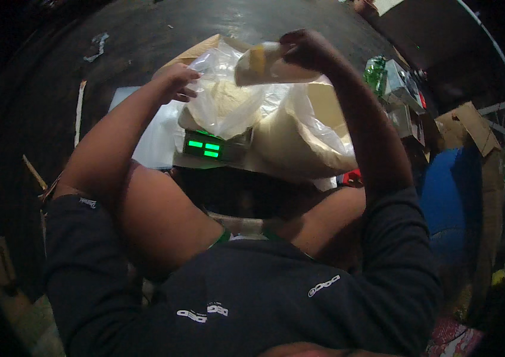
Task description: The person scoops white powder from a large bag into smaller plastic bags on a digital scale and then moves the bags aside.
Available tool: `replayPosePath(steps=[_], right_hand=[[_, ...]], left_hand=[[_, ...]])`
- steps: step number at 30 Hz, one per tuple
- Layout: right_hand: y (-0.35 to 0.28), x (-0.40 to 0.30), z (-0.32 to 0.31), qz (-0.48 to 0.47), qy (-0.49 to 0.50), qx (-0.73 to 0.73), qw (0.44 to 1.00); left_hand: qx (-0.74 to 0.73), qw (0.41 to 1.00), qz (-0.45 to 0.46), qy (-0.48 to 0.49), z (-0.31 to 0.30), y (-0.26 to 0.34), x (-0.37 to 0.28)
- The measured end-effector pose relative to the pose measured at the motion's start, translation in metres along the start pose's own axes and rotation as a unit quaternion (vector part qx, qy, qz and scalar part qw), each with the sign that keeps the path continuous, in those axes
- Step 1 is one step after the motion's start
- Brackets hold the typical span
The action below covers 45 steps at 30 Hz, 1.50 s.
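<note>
In my right hand [304,49] is a pale scoop-like container [257,67] with a yellowish band, tilted and held in the air. Below it, a clear plastic bag [216,109] of pale, powdery or grainy material rests on a digital scale [203,149] with a lit green display. My left hand [183,82] is at the bag's left edge, its fingers apart; whether they touch the plastic is unclear. Beside the scale, to the right, a large sack [283,138] with a clear liner [304,111] stands with its mouth spread. My right forearm hides part of it.
A white sheet or board [158,129] lies left of the scale. Off to the right are a green bottle [375,73], boxes [402,82], a blue object [442,201] and torn cardboard [469,127]. Scraps [97,47] and a pale strip [80,111] lie on the dark floor.
</note>
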State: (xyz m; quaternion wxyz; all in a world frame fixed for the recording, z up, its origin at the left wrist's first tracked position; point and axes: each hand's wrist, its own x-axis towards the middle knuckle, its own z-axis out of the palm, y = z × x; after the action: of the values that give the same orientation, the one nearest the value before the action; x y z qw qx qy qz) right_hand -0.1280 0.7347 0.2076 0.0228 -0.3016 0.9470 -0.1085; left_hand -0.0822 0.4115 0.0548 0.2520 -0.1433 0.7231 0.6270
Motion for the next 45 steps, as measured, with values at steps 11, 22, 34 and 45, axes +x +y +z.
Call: replayPosePath(steps=[11, 22, 34, 45], right_hand=[[-0.047, 0.028, 0.142, -0.076, -0.158, -0.338, 0.925], [-0.014, -0.072, -0.098, -0.02, 0.03, -0.239, 0.97], [0.199, -0.2, 0.048, 0.086, -0.119, -0.438, 0.887], [0.198, -0.163, 0.087, 0.189, -0.109, 0.092, 0.971]], left_hand=[[0.006, 0.999, -0.017, 0.041, -0.006, -0.001, -0.009], [0.073, 0.997, -0.005, 0.027, -0.017, -0.008, -0.017], [0.203, 0.977, 0.016, 0.069, -0.001, 0.01, -0.007], [0.19, 0.979, 0.043, 0.061, -0.004, 0.012, 0.0]])
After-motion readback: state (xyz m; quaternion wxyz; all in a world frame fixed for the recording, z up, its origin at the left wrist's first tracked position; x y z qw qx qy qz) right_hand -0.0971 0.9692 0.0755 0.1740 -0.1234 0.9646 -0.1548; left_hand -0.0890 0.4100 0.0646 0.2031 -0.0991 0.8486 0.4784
